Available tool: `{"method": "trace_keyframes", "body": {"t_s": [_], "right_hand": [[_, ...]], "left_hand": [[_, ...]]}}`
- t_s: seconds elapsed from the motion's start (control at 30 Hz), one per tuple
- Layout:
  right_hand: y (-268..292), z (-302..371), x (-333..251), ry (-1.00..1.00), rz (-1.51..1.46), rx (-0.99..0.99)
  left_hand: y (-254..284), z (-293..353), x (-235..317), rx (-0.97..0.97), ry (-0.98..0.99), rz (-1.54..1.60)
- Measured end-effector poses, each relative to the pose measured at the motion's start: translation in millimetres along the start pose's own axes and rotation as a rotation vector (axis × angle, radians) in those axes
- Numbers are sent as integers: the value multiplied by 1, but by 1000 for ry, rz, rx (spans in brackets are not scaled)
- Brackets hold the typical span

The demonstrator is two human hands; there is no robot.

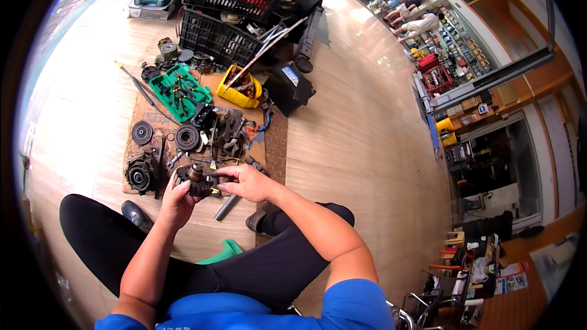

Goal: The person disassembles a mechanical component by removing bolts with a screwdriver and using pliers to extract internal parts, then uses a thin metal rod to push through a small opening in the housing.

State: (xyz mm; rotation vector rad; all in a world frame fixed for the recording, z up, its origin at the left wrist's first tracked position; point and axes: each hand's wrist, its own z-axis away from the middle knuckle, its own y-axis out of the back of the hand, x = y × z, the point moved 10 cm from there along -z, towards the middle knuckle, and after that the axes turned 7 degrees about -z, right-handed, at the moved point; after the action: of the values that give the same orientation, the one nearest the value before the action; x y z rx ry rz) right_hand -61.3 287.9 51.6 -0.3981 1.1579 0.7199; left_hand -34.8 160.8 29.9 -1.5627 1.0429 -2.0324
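My left hand (pixel 175 206) is closed around a dark, toothed rotor (pixel 194 182), which looks like one from an alternator. Its coppery shaft end points up. At the rotor's right side is my right hand (pixel 249 184), its fingers bent and close together; anything small between the fingertips is hard to make out. Just left of the hands lies a round, dark alternator housing (pixel 141 173). Beyond them on the cardboard (pixel 143 113) rest a grooved pulley (pixel 187 137), a wrench (pixel 178 158) and a disc-shaped part (pixel 142 132). Below my right hand is a grey metal tube (pixel 227 208).
An open green tool case (pixel 177 93) with pliers lies farther out, beside a yellow bin (pixel 239 88) of parts. Black crates (pixel 220 40) are stacked behind, and a black box (pixel 287 88) stands to their right. Green cloth (pixel 223 252) lies between my legs.
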Motion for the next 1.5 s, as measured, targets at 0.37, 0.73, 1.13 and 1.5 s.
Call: {"method": "trace_keyframes", "body": {"t_s": [0.37,0.73,1.13,1.5], "right_hand": [[-15,9,-13,-45,106,129],[-45,16,-36,92,244,94],[-35,12,-22,65,557,154],[-12,6,-11,146,708,305]], "left_hand": [[32,5,-5,268,-40,45],[32,4,5,248,-151,195],[44,-2,22,206,-89,447],[41,-3,40,146,-134,515]]}}
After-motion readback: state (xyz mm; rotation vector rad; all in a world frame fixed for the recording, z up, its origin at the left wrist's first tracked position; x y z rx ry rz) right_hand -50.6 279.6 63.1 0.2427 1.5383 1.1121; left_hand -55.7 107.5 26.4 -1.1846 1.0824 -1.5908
